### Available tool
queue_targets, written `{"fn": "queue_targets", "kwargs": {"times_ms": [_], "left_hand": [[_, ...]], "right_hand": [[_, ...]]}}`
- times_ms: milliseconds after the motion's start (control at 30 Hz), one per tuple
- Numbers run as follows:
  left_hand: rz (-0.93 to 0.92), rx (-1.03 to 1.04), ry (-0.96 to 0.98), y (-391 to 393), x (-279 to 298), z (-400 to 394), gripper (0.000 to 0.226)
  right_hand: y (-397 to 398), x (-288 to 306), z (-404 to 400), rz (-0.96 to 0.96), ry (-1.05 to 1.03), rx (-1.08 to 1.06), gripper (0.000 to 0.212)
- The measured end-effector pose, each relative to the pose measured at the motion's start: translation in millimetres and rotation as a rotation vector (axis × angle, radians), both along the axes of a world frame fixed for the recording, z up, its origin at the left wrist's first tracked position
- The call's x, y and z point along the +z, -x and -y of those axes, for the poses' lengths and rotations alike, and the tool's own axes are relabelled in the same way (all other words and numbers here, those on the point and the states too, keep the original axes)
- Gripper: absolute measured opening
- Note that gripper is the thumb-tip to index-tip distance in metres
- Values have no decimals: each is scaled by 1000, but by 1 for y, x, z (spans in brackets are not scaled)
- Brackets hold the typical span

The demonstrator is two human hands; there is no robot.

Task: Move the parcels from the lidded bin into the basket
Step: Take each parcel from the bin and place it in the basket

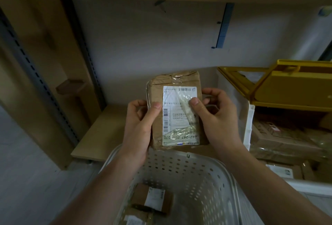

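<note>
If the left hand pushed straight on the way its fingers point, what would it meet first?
The left hand already grips the parcel, fingers pointing up and away. Beyond it the line seems to end at the pale back wall above the wooden shelf; depth is unclear.

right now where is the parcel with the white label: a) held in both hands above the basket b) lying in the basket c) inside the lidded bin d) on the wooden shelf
a: the parcel is gripped on its left edge by the left hand and on its right by the right hand, above the basket.
</note>
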State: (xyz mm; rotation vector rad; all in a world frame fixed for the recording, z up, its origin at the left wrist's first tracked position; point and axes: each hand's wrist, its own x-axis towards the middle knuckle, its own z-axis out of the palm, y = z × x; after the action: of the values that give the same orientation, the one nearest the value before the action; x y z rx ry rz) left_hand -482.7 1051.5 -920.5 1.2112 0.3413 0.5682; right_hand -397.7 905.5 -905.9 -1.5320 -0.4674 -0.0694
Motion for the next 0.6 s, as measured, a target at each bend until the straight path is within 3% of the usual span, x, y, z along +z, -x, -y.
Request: {"fn": "queue_targets", "kwargs": {"times_ms": [67,133,200,267,333,433,600], "left_hand": [[18,13,38,0,3,2,59],[61,36,86,-2,4,3,72],[110,62,113,-3,5,5,82],[146,82,105,-3,4,6,80],[173,96,89,-2,2,6,77],[201,70,37,-1,2,5,71],[138,146,-83,4,6,-9,59]], "right_hand": [[1,0,0,-16,33,-19,25],[3,-1,1,-60,120,-9,48],[5,0,1,-238,163,86,81],[7,7,1,-479,135,248,96],[5,10,3,-610,68,369,98],[2,14,6,-647,-34,432,96],[0,13,6,-509,-156,187,92]]}}
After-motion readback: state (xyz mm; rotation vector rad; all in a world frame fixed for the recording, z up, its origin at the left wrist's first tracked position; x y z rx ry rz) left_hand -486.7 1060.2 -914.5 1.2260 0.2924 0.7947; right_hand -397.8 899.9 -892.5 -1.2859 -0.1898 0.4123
